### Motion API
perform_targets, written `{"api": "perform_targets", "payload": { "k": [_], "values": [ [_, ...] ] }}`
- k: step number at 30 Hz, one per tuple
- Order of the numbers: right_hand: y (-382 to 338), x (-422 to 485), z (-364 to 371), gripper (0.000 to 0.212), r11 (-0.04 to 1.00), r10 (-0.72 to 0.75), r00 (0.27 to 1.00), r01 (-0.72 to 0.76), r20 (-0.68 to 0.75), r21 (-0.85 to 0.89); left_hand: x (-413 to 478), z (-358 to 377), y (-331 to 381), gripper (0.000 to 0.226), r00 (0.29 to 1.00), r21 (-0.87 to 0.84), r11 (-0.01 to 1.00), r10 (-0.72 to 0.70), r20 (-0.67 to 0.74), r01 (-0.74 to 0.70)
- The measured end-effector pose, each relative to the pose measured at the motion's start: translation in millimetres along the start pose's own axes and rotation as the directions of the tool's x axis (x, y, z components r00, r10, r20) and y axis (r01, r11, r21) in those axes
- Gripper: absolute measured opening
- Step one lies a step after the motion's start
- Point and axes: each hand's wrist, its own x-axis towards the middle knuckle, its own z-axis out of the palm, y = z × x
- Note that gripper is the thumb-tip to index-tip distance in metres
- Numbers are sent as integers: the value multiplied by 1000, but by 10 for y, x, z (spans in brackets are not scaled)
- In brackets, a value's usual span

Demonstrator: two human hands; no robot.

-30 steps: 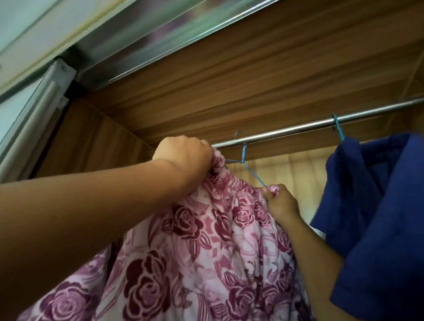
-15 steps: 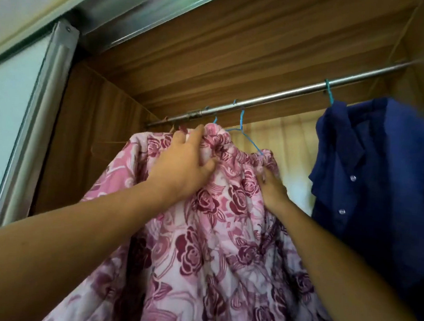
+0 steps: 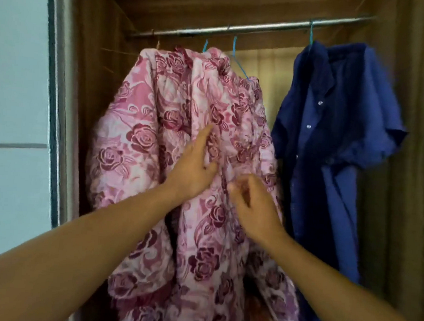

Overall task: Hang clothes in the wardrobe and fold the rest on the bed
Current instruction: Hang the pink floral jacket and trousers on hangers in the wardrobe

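Observation:
A pink rose-print garment [image 3: 157,136] hangs in the wardrobe from thin blue hangers [image 3: 235,51] hooked on the metal rod [image 3: 265,26]. My left hand [image 3: 195,169] lies against its front at mid height, fingers straight and pointing up. Just to the right and a little lower is my right hand [image 3: 255,208], blurred, its fingers loosely curled in front of the cloth with nothing visibly held. To the right on the same rod hangs a dark blue short-sleeved shirt [image 3: 334,118] on its own blue hanger.
The wardrobe's metal door frame [image 3: 57,99] and a pale sliding panel [image 3: 16,71] stand at the left. The wooden side wall [image 3: 410,174] closes the right. A narrow gap separates the pink garment from the blue shirt.
Both hands have come down from the garment's top by the hangers to its middle. The left hand's fingers have straightened. The view has tilted down, so more of both hanging garments shows.

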Motion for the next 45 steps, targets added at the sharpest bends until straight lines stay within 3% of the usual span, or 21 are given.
{"api": "perform_targets", "payload": {
  "k": [4,6,9,13,16,18,22,23,24,26,29,31,35,37,39,40,41,42,43,44,45],
  "values": [
    [151,-934,264,92,957,114,970,-50,213,-287,-518,275,-143,65,966,-79,995,-33,258,55],
    [180,-1185,362,95,922,169,954,-64,246,-383,-683,391,-214,67,909,-89,988,-82,408,129],
    [342,-1341,445,83,898,241,943,-127,229,-422,-859,571,-207,71,859,-131,979,-69,507,156],
    [646,-1428,463,29,903,352,907,-264,232,-338,-1085,896,-273,80,797,-166,966,-62,601,200],
    [861,-1475,361,24,883,410,900,-352,149,-309,-1340,1167,-371,82,789,-211,953,-46,612,219],
    [992,-1566,314,40,882,434,886,-380,164,-277,-1448,1326,-446,82,805,-229,948,-44,591,220],
    [1203,-2152,506,87,846,530,748,-495,399,-196,-1400,1556,-464,78,834,-259,931,-80,545,259],
    [1211,-2310,561,84,807,581,673,-549,458,-217,-1362,1610,-433,77,841,-283,922,-77,535,264],
    [1242,-2422,590,68,764,630,597,-593,496,-257,-1320,1661,-405,75,844,-309,915,-57,534,258],
    [1381,-2431,555,28,711,694,544,-621,472,-329,-1216,1789,-413,75,855,-333,916,-20,518,223],
    [1739,-2138,306,43,651,757,598,-658,262,-378,-1012,1930,-441,82,868,-348,910,-25,496,225],
    [1887,-1853,89,36,678,732,667,-691,140,-251,-858,1989,-403,86,889,-394,885,-46,455,248],
    [2130,-1419,-243,36,679,728,685,-724,-14,-123,-612,2096,-300,84,926,-424,888,-6,377,178],
    [2199,-1473,-309,41,706,661,747,-653,-76,-273,-631,2157,-308,80,930,-436,887,20,368,154],
    [2360,-1660,-271,48,654,627,777,-567,-61,-502,-740,2188,-354,72,924,-425,893,25,381,151],
    [2427,-1752,-198,52,633,667,743,-528,53,-566,-823,2196,-393,67,921,-409,902,34,388,139],
    [2442,-1812,-101,55,574,773,597,-513,215,-639,-915,2204,-435,63,918,-392,912,46,393,122],
    [2433,-1874,8,56,489,869,338,-475,361,-731,-1009,2208,-476,60,914,-368,922,43,404,119],
    [2459,-1963,106,58,480,873,195,-506,447,-717,-1101,2206,-511,58,907,-345,930,30,419,129],
    [2479,-2100,200,65,559,821,246,-533,516,-635,-1198,2183,-528,58,898,-314,937,2,441,152],
    [2404,-2237,245,72,660,749,418,-535,514,-527,-1301,2154,-536,60,887,-287,944,-14,462,164]
  ]
}}
